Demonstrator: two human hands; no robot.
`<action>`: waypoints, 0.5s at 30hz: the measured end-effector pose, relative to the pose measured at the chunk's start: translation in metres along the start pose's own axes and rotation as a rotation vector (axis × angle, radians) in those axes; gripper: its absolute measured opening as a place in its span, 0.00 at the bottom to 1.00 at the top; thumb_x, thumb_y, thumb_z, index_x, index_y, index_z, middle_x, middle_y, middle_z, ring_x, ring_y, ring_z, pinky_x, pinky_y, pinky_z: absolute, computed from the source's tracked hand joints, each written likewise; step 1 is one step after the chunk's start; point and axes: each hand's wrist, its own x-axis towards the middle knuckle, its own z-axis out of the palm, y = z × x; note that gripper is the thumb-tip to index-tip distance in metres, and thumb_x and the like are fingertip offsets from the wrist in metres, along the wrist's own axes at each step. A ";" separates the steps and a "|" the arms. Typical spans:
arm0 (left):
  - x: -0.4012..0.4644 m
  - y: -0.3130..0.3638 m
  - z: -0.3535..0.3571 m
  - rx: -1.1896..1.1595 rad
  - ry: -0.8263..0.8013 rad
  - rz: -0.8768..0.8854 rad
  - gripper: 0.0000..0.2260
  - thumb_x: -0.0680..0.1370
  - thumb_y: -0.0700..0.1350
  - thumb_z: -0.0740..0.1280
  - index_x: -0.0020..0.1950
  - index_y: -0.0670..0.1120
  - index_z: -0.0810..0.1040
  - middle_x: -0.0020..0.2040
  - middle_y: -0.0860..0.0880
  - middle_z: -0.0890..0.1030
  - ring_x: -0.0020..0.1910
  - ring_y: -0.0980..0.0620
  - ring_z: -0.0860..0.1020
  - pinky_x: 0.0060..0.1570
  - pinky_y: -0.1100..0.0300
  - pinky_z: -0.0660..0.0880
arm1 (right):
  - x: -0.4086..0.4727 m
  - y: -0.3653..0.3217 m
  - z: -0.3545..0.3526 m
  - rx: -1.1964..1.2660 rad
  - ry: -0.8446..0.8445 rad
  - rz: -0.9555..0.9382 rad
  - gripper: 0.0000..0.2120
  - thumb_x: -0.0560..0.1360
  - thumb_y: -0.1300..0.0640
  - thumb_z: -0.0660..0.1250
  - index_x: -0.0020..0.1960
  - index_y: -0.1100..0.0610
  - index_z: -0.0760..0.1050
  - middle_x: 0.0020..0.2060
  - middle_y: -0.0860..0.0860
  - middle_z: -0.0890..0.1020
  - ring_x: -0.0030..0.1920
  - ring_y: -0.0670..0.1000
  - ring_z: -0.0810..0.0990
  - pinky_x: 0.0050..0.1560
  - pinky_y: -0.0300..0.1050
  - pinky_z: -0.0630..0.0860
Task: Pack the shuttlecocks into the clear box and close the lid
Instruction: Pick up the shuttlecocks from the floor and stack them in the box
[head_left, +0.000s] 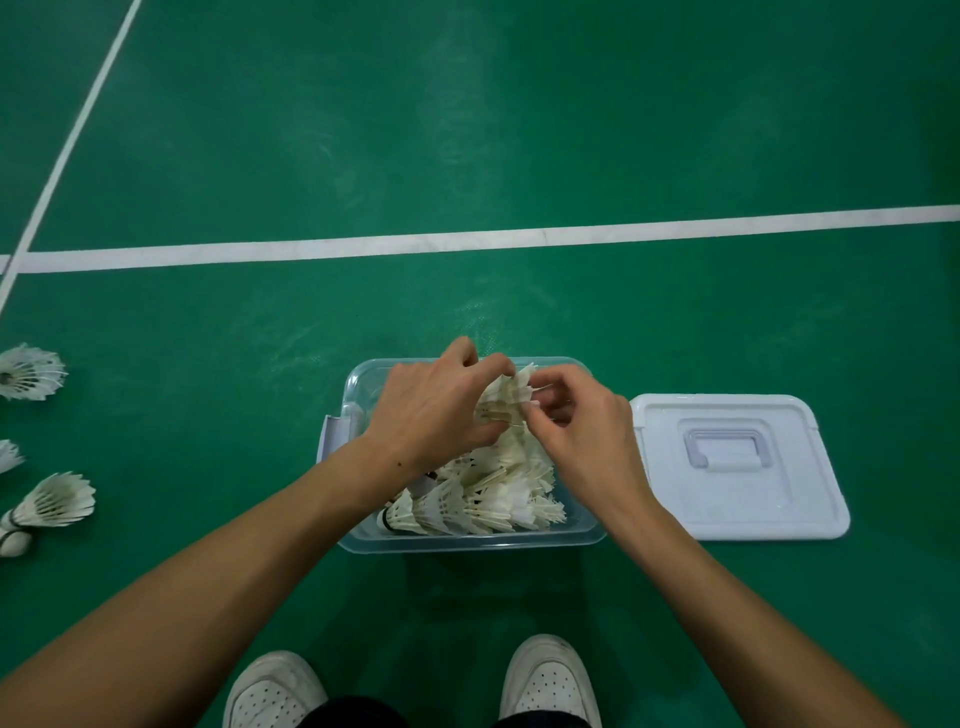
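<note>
A clear plastic box (470, 541) stands on the green floor, holding several white feather shuttlecocks (483, 506) in nested rows. Both hands are over the box's far half. My left hand (431, 410) and my right hand (576, 431) together pinch a stack of shuttlecocks (506, 397) held just above the others. The white lid (737, 462), handle up, lies flat on the floor right of the box, apart from it. Loose shuttlecocks lie far left: one (28, 371) higher up, another (52, 501) lower.
White court lines (467, 241) cross the green floor beyond the box. My two white shoes (548, 680) stand just in front of the box. A partly cut-off shuttlecock (8, 454) sits at the left edge.
</note>
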 end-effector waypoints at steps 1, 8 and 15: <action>0.000 0.000 0.001 -0.004 0.000 0.000 0.24 0.76 0.64 0.71 0.70 0.61 0.73 0.53 0.53 0.74 0.39 0.51 0.76 0.33 0.58 0.66 | 0.002 0.001 0.002 -0.008 -0.025 0.025 0.10 0.77 0.58 0.76 0.57 0.50 0.81 0.40 0.42 0.84 0.42 0.43 0.85 0.50 0.49 0.85; 0.004 0.003 0.009 -0.020 -0.013 0.037 0.27 0.78 0.65 0.69 0.75 0.64 0.68 0.54 0.56 0.83 0.50 0.51 0.83 0.39 0.57 0.74 | 0.018 -0.002 0.011 -0.204 -0.086 0.137 0.11 0.78 0.58 0.76 0.57 0.53 0.77 0.46 0.50 0.84 0.48 0.52 0.84 0.50 0.52 0.83; -0.010 -0.015 -0.012 -0.298 0.021 0.046 0.37 0.69 0.71 0.71 0.73 0.54 0.73 0.35 0.57 0.73 0.34 0.56 0.74 0.32 0.57 0.72 | 0.011 -0.004 -0.016 -0.144 -0.128 0.143 0.21 0.76 0.55 0.78 0.67 0.57 0.79 0.53 0.50 0.87 0.50 0.50 0.86 0.55 0.53 0.85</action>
